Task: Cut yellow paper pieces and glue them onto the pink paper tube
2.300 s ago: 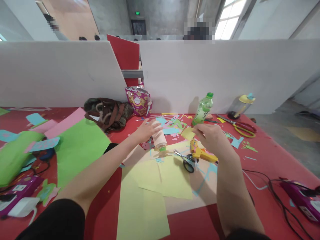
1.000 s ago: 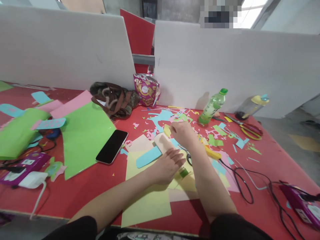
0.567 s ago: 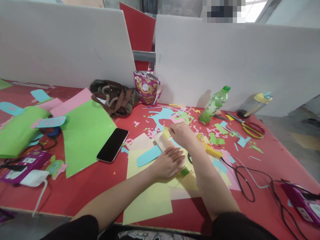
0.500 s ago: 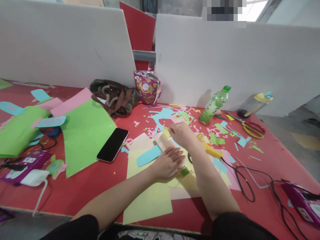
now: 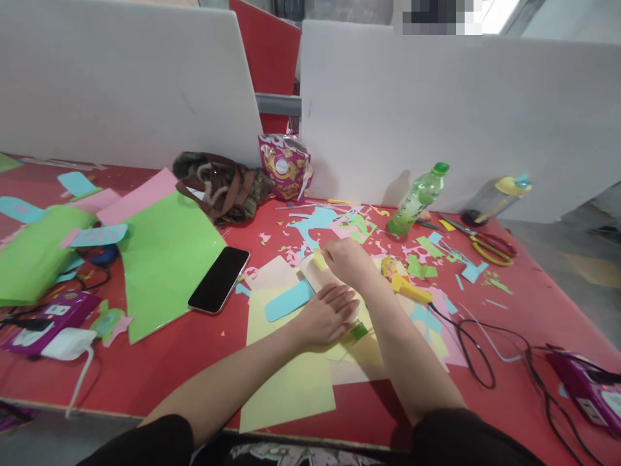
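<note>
1. Spanning most of the frame, the red counter [image 5: 160, 382] bears paper and tools; its clutter could snag a forearm or swallow small cut pieces.
2. At lower center, pale yellow paper [image 5: 286, 388] lies loose and could skid if pushed sideways.
3. Near the center, the cream-wrapped bottle [image 5: 317, 276] lies on its side; being round, it could roll should the pressure on it lapse.
4. The left hand [image 5: 331, 315] lies over the bottle, fingers straight and nearly together; its thumb is hidden, so I cannot tell whether it clamps.
5. The right hand [image 5: 345, 259] is curled near the bottle's far end, its fingertips out of sight, so its grip cannot be told.
6. Right of center, the yellow glue gun [image 5: 410, 289] sits near the right forearm; if hot, it could burn a stray wrist.
7. Smallest, a yellow paper piece [image 5: 319, 259] by the right hand could crease or shift if squeezed crookedly.
</note>
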Available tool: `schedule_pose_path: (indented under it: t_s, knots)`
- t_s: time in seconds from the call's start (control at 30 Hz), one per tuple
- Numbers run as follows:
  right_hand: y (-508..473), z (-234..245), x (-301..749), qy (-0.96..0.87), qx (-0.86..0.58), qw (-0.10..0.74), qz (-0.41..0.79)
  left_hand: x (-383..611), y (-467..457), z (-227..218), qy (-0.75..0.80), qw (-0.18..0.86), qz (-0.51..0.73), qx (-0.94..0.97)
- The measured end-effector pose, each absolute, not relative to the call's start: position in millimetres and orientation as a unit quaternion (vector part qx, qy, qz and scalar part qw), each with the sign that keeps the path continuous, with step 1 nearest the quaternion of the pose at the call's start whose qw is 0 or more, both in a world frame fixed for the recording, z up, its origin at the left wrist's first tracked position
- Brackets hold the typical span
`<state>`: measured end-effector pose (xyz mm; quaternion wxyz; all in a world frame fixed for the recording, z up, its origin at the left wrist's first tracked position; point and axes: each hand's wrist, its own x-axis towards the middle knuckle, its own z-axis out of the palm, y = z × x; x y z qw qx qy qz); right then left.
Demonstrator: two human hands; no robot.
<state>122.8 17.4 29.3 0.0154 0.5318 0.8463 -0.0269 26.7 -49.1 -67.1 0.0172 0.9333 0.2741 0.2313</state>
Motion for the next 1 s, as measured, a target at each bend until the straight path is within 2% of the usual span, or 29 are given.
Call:
schedule_pose_path:
  t_s: [0.4,1.0]
  knots:
    - [14.3,32.1,120.2,0.844,0.534,0.038,-0.029,26.2,-49.7,-70.7,0.273,0.018,0.235,0.933]
    - [12.2,33.4,118.9,0.852,0.52,0.02,-0.058,25.0,-50.1,-72.9,0.281,0.03,0.24,0.929]
